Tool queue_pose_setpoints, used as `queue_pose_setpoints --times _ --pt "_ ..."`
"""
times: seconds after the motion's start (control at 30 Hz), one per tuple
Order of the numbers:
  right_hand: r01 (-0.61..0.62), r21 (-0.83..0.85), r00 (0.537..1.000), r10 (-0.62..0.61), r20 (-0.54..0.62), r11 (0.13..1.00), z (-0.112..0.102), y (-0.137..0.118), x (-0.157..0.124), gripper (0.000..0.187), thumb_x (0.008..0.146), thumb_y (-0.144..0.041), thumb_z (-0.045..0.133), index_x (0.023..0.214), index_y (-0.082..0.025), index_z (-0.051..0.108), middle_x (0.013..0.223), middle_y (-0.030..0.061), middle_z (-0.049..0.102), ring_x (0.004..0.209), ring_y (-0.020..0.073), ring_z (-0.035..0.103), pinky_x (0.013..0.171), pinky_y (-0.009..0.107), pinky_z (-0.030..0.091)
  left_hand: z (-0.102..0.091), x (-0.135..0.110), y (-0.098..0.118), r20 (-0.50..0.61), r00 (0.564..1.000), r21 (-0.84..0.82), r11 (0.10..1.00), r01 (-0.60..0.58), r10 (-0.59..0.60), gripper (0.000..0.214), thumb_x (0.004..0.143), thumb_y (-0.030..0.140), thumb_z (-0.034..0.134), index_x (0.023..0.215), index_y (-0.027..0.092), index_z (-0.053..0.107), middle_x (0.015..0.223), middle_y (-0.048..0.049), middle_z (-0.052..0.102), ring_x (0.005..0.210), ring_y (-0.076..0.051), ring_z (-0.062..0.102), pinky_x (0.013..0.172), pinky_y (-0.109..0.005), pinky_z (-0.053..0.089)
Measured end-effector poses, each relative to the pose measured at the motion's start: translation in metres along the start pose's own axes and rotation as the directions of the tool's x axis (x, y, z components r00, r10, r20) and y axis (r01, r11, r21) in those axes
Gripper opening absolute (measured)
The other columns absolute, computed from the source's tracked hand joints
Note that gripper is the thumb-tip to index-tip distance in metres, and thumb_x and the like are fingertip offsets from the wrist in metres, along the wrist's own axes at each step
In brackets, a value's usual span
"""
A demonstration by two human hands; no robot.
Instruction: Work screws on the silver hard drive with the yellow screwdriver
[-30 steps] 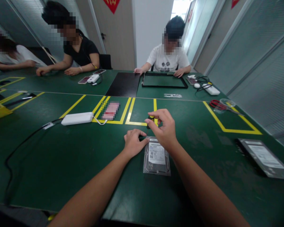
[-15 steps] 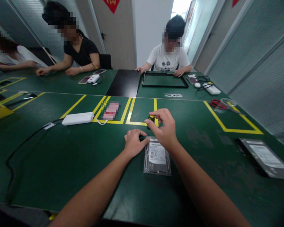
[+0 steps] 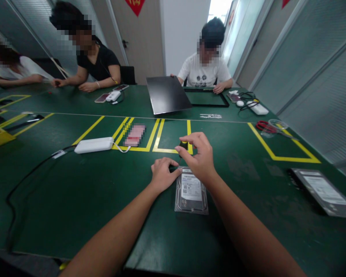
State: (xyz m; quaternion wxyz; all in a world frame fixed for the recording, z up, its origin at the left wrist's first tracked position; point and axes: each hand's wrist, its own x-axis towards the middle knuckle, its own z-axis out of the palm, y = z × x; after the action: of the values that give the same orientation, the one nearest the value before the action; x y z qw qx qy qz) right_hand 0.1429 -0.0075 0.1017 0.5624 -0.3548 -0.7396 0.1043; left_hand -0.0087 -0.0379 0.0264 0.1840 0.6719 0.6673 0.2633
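A silver hard drive (image 3: pixel 192 190) lies flat on the green table (image 3: pixel 75 192) in front of me. My left hand (image 3: pixel 162 174) rests at its far left corner, fingers curled against the edge. Over the drive's far end, my right hand (image 3: pixel 198 157) pinches the black and yellow handle of a small screwdriver (image 3: pixel 183 145) that stands upright. The tool's tip is hidden behind my fingers.
A second hard drive (image 3: pixel 323 192) lies at the right. A white power bank (image 3: pixel 93 144) with a cable and a phone (image 3: pixel 135 134) sit inside yellow tape lines. Opposite, a person lifts a black panel (image 3: pixel 167 94) beside a black frame (image 3: pixel 207 98). Red scissors (image 3: pixel 263 127) lie far right.
The person opposite has lifted the black panel off the table and tilted it up. My hands stay at the drive's far end, the right one barely shifted.
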Motion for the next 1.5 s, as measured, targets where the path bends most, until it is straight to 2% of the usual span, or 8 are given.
queue_pose_setpoints --times 0.13,0.33,0.57,0.67,0.87,1.1,1.33,1.5 --pt "0.002 -0.028 1.000 -0.003 -0.017 1.000 0.0001 0.0002 0.0000 0.009 0.087 -0.025 0.065 0.096 -0.023 0.067 0.093 0.0029 0.067 0.091 0.0190 0.060 0.082 0.038 0.048 0.0003 0.0008 0.0001 0.004 1.000 0.005 1.000 0.003 -0.003 0.018 0.081 0.042 0.071 0.092 0.028 0.069 0.106 0.0010 0.070 0.108 -0.026 0.055 0.094 -0.040 0.037" --pt "-0.028 -0.004 1.000 0.028 0.009 1.000 -0.0012 -0.0002 -0.0015 0.023 0.090 -0.018 0.053 0.106 -0.023 0.067 0.102 0.0030 0.071 0.096 0.0193 0.061 0.080 0.036 0.049 0.0013 0.0002 -0.0010 0.001 1.000 0.000 1.000 -0.002 0.002 0.020 0.081 0.043 0.072 0.093 0.028 0.069 0.105 0.0018 0.070 0.107 -0.025 0.055 0.094 -0.040 0.037" --pt "-0.003 -0.050 0.999 0.002 -0.034 0.999 0.0009 0.0002 -0.0006 0.014 0.085 -0.028 0.069 0.096 -0.021 0.065 0.096 0.0036 0.066 0.094 0.0200 0.058 0.084 0.038 0.047 0.0004 -0.0004 -0.0007 -0.002 1.000 0.003 1.000 -0.007 0.007 0.019 0.081 0.042 0.072 0.094 0.028 0.069 0.106 0.0017 0.070 0.107 -0.025 0.055 0.093 -0.040 0.037" --pt "0.008 -0.063 1.000 -0.010 -0.030 0.998 0.0003 0.0001 -0.0005 0.008 0.088 -0.024 0.064 0.095 -0.022 0.065 0.094 0.0026 0.068 0.092 0.0194 0.059 0.083 0.038 0.046 0.0003 -0.0002 -0.0007 -0.003 1.000 0.006 1.000 -0.003 0.003 0.019 0.080 0.042 0.072 0.093 0.028 0.069 0.106 0.0018 0.070 0.107 -0.026 0.055 0.093 -0.040 0.037" --pt "-0.029 0.016 0.999 0.029 0.015 0.999 -0.0004 -0.0017 -0.0016 0.023 0.092 -0.018 0.051 0.107 -0.024 0.067 0.103 0.0025 0.072 0.098 0.0190 0.062 0.081 0.037 0.049 -0.0004 0.0001 0.0000 0.007 1.000 0.003 1.000 0.000 0.000 0.020 0.081 0.044 0.071 0.093 0.029 0.070 0.105 0.0013 0.070 0.108 -0.026 0.055 0.093 -0.040 0.037" --pt "-0.027 -0.004 1.000 0.027 -0.010 1.000 0.0004 -0.0013 -0.0006 0.014 0.085 -0.030 0.069 0.097 -0.023 0.069 0.095 0.0047 0.064 0.092 0.0193 0.059 0.083 0.039 0.049 -0.0007 0.0001 0.0002 0.007 1.000 0.004 1.000 0.008 -0.008 0.019 0.081 0.043 0.071 0.093 0.028 0.069 0.106 0.0010 0.070 0.108 -0.026 0.055 0.094 -0.040 0.037" --pt "-0.004 -0.016 1.000 0.003 -0.016 1.000 -0.0009 -0.0020 -0.0010 0.017 0.089 -0.020 0.057 0.102 -0.023 0.068 0.098 0.0025 0.072 0.091 0.0191 0.062 0.080 0.038 0.049 0.0000 -0.0003 0.0001 0.007 1.000 0.000 1.000 0.006 -0.006 0.020 0.081 0.043 0.071 0.094 0.028 0.069 0.107 0.0010 0.070 0.110 -0.026 0.054 0.095 -0.040 0.036" --pt "0.003 0.007 1.000 -0.003 -0.015 1.000 -0.0003 -0.0019 -0.0013 0.016 0.089 -0.023 0.059 0.100 -0.023 0.070 0.098 0.0045 0.067 0.095 0.0195 0.061 0.081 0.039 0.050 0.0000 -0.0004 0.0000 0.001 1.000 0.001 1.000 0.006 -0.006 0.019 0.081 0.042 0.072 0.094 0.028 0.069 0.106 0.0017 0.069 0.110 -0.026 0.054 0.094 -0.040 0.037"
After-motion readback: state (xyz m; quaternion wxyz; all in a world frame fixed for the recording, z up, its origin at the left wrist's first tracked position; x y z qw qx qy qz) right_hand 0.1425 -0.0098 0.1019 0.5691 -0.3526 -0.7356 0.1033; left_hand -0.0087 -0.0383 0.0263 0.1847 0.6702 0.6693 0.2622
